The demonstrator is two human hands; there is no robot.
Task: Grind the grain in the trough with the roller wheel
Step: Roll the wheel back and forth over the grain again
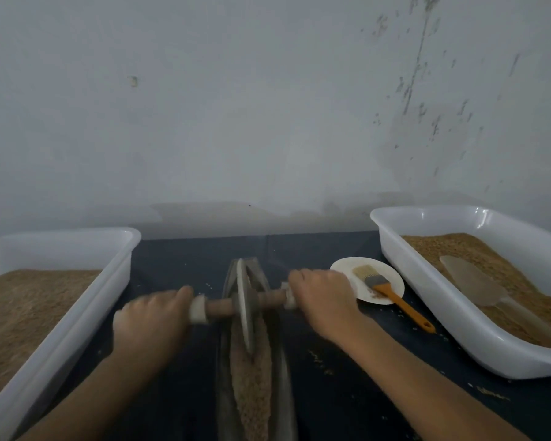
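Note:
A narrow dark boat-shaped trough point(225, 374) runs away from me down the middle of the dark table. Brown grain point(253, 370) fills its groove. The grey roller wheel point(245, 305) stands upright on edge in the far half of the trough, on a wooden axle point(220, 308) that crosses it. My left hand point(151, 319) grips the axle's left end beside a white wrapping. My right hand point(323, 296) grips the right end. Both handle ends are hidden under my fingers.
A white tub point(77, 313) of brown grain stands at the left. At the right, another white tub point(427, 294) holds grain and a clear scoop point(474, 281). A small white plate point(392, 281) with an orange-handled brush point(392, 296) lies between trough and right tub. Loose grains dot the table.

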